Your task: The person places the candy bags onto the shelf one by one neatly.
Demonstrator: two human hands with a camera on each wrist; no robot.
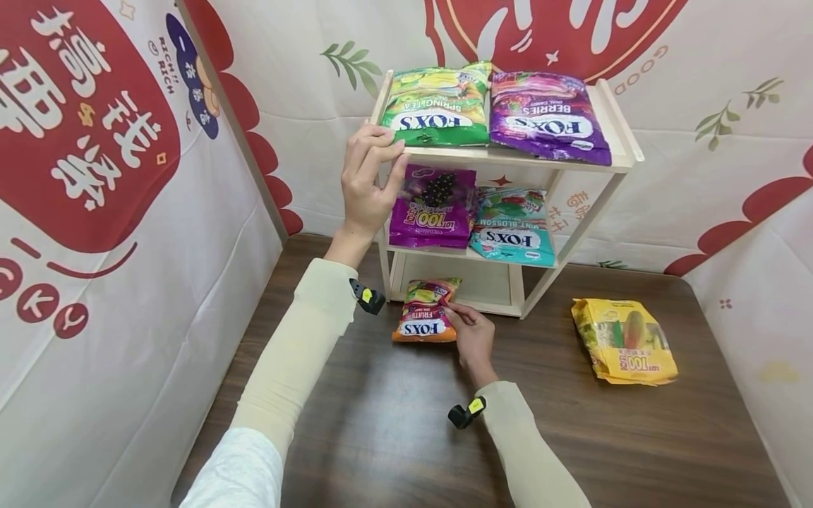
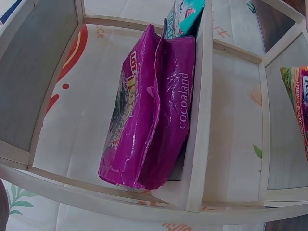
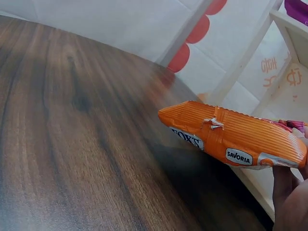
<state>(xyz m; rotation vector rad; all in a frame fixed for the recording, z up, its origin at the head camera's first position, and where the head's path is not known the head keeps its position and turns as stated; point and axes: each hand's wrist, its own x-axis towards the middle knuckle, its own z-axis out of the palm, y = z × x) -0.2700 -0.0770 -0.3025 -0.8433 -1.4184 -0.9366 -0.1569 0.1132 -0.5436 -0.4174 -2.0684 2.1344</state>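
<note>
My right hand (image 1: 474,341) pinches the right edge of an orange and red Fox's Fruits candy bag (image 1: 423,314) in front of the bottom shelf. In the right wrist view, the bag's orange ribbed end (image 3: 236,137) is tilted above the table. My left hand (image 1: 371,173) grips the top left corner of a small wooden shelf rack (image 1: 619,116). Beside those fingers, a green Spring Tea bag (image 1: 438,106) lies on top, with a purple Berries bag (image 1: 546,116) to its right. On the middle shelf stand a magenta Lot 100 bag (image 1: 434,208) and a teal Mint Blossom bag (image 1: 513,226).
A yellow Lot 100 bag (image 1: 625,342) lies on the dark wooden table (image 1: 381,430), right of the rack. Printed white cloth (image 1: 699,42) hangs behind and at both sides. The bottom shelf (image 1: 457,279) sits close to the table surface.
</note>
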